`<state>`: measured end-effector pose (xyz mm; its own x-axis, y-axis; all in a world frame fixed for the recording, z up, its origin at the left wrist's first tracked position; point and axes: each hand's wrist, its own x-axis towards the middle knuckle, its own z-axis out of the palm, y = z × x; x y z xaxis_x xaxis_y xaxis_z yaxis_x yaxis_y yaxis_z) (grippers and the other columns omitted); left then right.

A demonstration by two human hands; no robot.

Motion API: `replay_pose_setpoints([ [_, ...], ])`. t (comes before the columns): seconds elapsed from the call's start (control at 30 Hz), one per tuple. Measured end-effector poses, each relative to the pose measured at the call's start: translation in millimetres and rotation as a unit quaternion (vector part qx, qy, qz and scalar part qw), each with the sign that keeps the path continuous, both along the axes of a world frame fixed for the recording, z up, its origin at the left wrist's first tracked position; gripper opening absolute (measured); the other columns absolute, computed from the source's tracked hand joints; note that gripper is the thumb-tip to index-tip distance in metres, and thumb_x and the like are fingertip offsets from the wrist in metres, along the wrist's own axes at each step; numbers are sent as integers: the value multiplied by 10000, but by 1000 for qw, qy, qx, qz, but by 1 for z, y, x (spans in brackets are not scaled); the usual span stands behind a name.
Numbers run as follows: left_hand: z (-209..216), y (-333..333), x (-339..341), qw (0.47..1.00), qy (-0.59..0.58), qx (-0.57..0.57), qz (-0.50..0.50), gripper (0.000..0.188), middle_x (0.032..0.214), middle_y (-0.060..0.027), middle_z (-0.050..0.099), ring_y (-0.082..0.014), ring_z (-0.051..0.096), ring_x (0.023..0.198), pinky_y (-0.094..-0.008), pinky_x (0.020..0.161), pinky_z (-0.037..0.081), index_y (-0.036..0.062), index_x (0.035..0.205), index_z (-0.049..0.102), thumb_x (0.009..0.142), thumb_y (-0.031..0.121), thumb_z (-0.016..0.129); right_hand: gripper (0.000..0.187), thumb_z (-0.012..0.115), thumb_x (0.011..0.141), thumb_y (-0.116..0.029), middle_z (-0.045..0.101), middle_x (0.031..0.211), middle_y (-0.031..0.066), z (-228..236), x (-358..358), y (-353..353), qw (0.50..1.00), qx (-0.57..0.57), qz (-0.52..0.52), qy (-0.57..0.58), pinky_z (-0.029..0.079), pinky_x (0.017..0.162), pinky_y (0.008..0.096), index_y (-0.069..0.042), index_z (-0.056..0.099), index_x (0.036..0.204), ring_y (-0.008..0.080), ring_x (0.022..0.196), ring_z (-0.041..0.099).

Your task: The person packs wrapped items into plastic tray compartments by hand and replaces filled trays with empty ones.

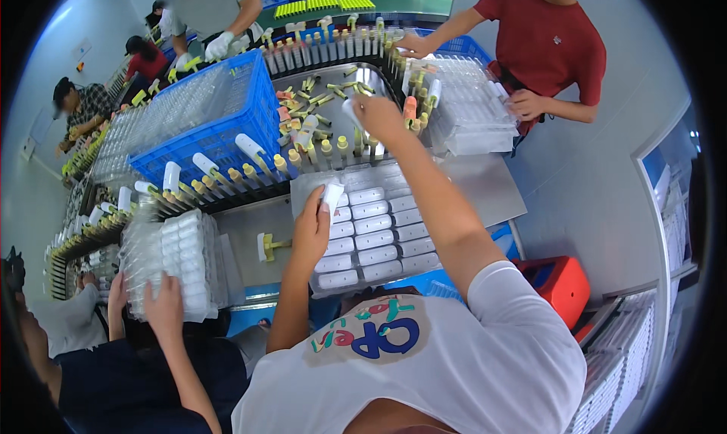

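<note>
My left hand (pixel 310 228) is closed round a small white plastic piece (pixel 332 195), just above the left edge of a clear tray (pixel 303 184). Several rows of glossy white oblong casings (pixel 373 238) lie in that tray, directly in front of me. My right arm stretches forward over the tray. At its end my right hand (pixel 381 119) pinches a white oblong casing (pixel 351 114) above the near row of upright yellow-tipped holders (pixel 342 143). The fingertips are slightly blurred there.
A metal tray (pixel 367 76) behind the holders carries scattered yellow-green and orange parts. A blue crate (pixel 227 123) stands left of it. Stacked clear trays (pixel 473 108) are at right, beside a person in red. Another person at left handles a tray of white pieces (pixel 182 260). A yellow fixture (pixel 269 246) lies nearby.
</note>
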<state>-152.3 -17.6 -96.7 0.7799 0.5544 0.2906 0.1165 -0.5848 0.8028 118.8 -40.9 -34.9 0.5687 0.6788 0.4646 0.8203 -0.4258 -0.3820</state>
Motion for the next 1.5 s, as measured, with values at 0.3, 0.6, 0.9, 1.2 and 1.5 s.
replay_pose_setpoints([
  [0.3, -6, 11, -27, 856, -205, -475, -5, 495, 1043, -122, 623, -185, 624, 833, -318, 750, 504, -37, 1335, 456, 1045, 350, 354, 378, 590, 893, -228, 601, 959, 131, -31, -57, 31, 980, 73, 91, -163, 514, 718, 444, -92, 527, 1239, 344, 859, 600],
  [0.6, 5, 30, -33, 945, -165, -279, 30, 397, 1194, -127, 598, -194, 657, 927, -317, 821, 513, -6, 1353, 456, 1023, 213, 438, 199, 592, 812, -213, 642, 945, 120, -57, -89, -92, 966, -217, 131, -39, 530, 779, 437, -106, 661, 966, 314, 960, 618],
  [0.9, 66, 107, 110, 953, 2, 276, 124, 343, 1117, -206, 564, -398, 600, 972, -449, 777, 517, 3, 1210, 521, 927, 195, 542, 241, 616, 887, -211, 647, 1055, 128, -43, -58, -105, 960, -42, 181, 212, 506, 804, 383, -50, 622, 1066, 311, 967, 629],
  [1.2, 26, 131, 89, 897, 100, 320, 289, 329, 1031, -152, 573, -350, 661, 770, -432, 599, 546, 38, 1160, 528, 934, 276, 555, 296, 530, 962, -282, 677, 879, 152, -3, 22, -95, 978, 178, -50, 100, 508, 754, 356, -90, 616, 1170, 277, 808, 665],
  [1.5, 12, 153, 37, 835, 123, 346, 409, 423, 1059, -129, 539, -333, 664, 762, -438, 565, 548, 88, 1290, 477, 923, 269, 584, 247, 559, 917, -248, 585, 862, 128, -39, -41, 12, 983, 103, 11, -154, 514, 637, 445, -95, 588, 1109, 335, 760, 596],
])
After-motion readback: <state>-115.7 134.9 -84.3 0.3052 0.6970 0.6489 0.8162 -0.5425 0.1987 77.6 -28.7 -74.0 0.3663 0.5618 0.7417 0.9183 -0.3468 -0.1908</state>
